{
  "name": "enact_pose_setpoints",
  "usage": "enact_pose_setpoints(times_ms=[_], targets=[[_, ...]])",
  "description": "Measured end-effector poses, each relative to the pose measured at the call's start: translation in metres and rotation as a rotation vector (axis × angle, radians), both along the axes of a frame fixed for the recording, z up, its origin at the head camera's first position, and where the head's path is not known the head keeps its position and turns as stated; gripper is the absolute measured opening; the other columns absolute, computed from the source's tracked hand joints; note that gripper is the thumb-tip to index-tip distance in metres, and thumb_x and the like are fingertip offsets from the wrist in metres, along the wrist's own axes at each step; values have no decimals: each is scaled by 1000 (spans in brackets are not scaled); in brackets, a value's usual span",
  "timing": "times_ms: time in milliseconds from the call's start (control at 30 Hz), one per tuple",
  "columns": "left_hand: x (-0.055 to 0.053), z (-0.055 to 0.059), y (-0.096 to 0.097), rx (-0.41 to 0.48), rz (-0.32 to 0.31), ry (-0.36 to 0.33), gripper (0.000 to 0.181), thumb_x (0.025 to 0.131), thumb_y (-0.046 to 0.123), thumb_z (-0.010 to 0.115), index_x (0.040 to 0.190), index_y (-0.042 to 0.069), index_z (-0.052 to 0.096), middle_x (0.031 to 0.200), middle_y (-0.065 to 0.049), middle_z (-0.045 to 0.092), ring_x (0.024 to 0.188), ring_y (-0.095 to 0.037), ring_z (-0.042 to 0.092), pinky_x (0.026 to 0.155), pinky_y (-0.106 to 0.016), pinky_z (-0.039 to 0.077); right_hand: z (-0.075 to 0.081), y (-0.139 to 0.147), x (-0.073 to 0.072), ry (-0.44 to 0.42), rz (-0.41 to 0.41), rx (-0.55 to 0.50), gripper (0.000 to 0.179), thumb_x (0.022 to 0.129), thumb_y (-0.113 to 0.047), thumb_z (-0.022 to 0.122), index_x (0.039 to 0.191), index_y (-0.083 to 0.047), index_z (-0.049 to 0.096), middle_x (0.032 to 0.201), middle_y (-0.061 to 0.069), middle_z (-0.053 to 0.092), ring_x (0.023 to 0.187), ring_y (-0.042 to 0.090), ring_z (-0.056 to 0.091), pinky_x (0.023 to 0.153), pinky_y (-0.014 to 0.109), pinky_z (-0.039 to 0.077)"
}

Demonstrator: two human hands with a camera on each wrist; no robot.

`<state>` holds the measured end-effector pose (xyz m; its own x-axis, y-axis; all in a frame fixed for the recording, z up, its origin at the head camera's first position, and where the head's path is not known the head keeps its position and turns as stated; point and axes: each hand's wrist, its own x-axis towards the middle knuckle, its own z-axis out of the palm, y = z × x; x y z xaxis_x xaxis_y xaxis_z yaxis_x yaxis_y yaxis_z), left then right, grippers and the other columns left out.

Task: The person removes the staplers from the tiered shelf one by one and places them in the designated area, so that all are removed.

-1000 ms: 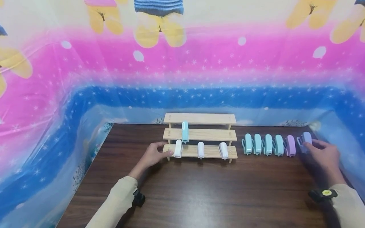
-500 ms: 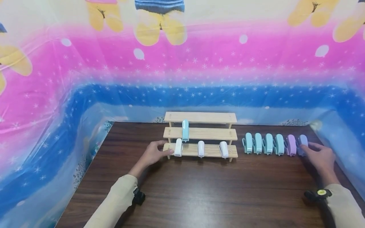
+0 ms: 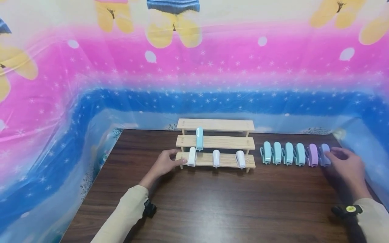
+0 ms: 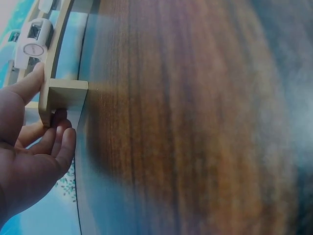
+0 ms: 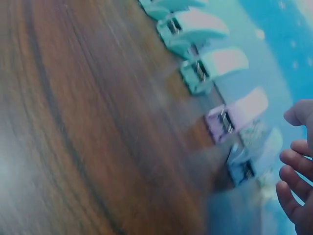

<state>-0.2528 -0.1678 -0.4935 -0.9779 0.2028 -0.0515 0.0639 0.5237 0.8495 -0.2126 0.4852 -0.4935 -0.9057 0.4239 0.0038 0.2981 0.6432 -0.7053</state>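
Note:
My left hand (image 3: pixel 165 162) grips the left end of the lowest step of a wooden three-tier display rack (image 3: pixel 226 160), thumb on top and fingers underneath, as the left wrist view shows. A white stapler (image 3: pixel 191 157) sits just beside the thumb. At the right end of a row on the table stands a blue-violet small stapler (image 3: pixel 324 156), next to a purple one (image 3: pixel 312 155). Close to its right side is my right hand (image 3: pixel 349 167); in the right wrist view a gap shows between the relaxed fingers (image 5: pixel 296 169) and that stapler.
Two more white staplers (image 3: pixel 216 158) stand on the lowest step, and a teal stapler (image 3: pixel 199 139) on the middle step. Several teal staplers (image 3: pixel 277 153) line up right of the rack on the brown table (image 3: pixel 231 206). A patterned cloth (image 3: pixel 212 67) hangs behind.
My right hand brought the blue-violet stapler left, set it beside the purple one, then let go and drew slightly right. The left hand kept its grip on the rack.

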Motion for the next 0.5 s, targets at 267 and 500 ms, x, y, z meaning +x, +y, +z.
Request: enact_pose_setpoints(times_ms=[267,500], targets=[[1,1,1,-9,4,14,57,90,32,81,133,-1,64,109,-11,73,79,-13,65,68,-29,51,27,-26,3,102,51,71,74,97,-58,59,147,-3,53,142,30,55,122,45,49,72,29,37],[1,0,1,-6,1,31,56,90,33,81,132,-1,65,107,-10,73,74,-14,62,66,-30,50,50,-65,5,239,54,79,61,95,-51,68,139,-7,64,129,25,65,87,-2,55,66,18,42]])
